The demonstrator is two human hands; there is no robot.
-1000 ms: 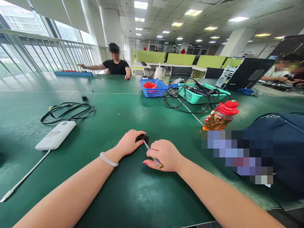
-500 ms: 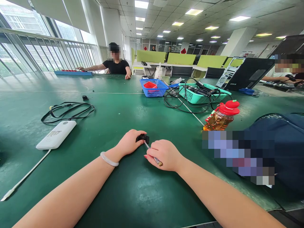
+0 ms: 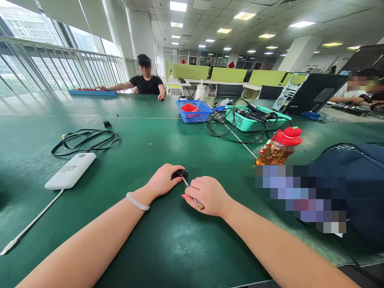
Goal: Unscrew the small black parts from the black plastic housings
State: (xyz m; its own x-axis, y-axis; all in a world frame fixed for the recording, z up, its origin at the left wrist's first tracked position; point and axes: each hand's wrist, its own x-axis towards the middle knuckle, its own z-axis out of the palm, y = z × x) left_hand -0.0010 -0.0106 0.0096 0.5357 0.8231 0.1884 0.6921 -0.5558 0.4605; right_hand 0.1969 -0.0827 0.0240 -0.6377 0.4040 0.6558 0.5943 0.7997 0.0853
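Observation:
On the green table (image 3: 180,244), near the middle of the head view, lies a small black part (image 3: 185,175). My left hand (image 3: 163,180) grips its left side between thumb and fingers, with a pale bracelet on the wrist. Fingers closed, my right hand (image 3: 210,196) holds a thin brush-like tool (image 3: 200,205). The tool's metal end rests at the black part, and its brownish tip points back toward me. The fingers partly cover the black part, so its details are hard to make out.
A white power bank (image 3: 71,171) with cables lies left. Farther back are a blue basket (image 3: 193,116), a green basket (image 3: 249,123) with tangled black cables and a red-capped bottle (image 3: 277,148). A dark blue bag (image 3: 360,188) lies right. A person (image 3: 147,82) sits across the table.
The tool's metal end has shifted slightly up and left on the black part. Both hands stay in nearly the same place.

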